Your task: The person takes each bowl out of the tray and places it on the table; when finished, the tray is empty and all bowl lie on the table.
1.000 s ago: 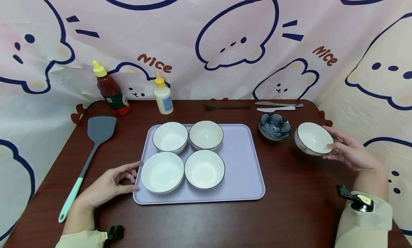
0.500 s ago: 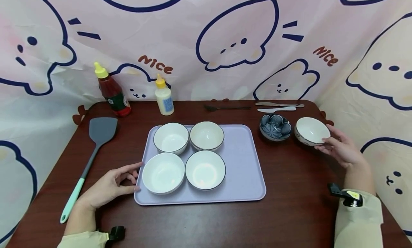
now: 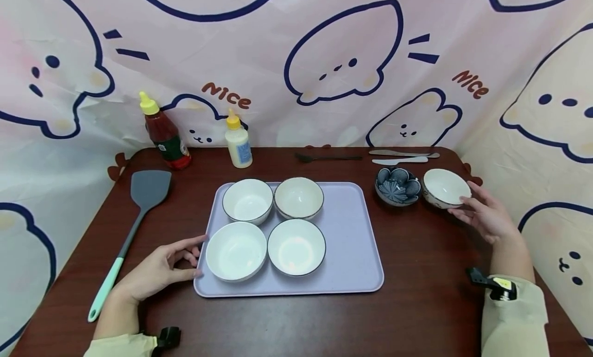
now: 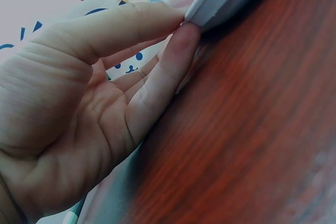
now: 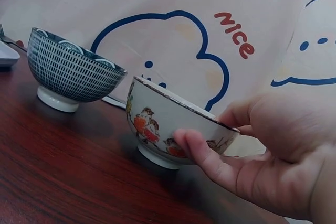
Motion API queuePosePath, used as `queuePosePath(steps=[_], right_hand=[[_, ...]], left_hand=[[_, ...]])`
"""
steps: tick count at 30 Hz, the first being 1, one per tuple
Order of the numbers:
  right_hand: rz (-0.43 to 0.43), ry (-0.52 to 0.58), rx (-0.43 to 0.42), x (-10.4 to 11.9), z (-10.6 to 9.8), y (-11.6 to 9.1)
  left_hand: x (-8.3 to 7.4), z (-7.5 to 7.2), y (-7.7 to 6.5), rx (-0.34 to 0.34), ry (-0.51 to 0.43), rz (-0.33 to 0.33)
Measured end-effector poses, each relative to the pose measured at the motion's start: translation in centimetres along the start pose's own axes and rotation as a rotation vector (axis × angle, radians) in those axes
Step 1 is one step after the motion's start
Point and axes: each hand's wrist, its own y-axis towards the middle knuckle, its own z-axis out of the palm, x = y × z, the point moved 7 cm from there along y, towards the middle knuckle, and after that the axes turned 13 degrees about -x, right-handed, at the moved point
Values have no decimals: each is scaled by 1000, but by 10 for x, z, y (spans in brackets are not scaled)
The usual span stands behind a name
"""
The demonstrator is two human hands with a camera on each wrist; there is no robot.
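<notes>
At the lavender tray's left rim my left hand pinches the edge; in the left wrist view thumb and finger meet on it. Several white bowls stand grouped on the tray's left and middle part, one of them a dark-rimmed bowl. My right hand grips a white bowl by its right side, the thumb on the outer wall. In the right wrist view this bowl shows painted birds and a dark rim; I cannot tell whether its foot touches the table. Close to its left stands a blue patterned bowl.
Along the back edge lie a dark fork and two knives, the nearer a white knife. A red sauce bottle and a cream squeeze bottle stand back left. A grey spatula lies left of the tray.
My right hand has moved the white bird-patterned bowl left and slightly back, closer to the blue bowl. My left hand stays at the tray's rim.
</notes>
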Motion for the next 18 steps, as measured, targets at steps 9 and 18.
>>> queuePosePath(steps=[9, 18], right_hand=[[38, -69, -72, 10, -3, -11], [-52, -67, -324, 39, -10, -28]], left_hand=[[1, 0, -1, 0, -4, 10], [1, 0, 1, 4, 13, 3]])
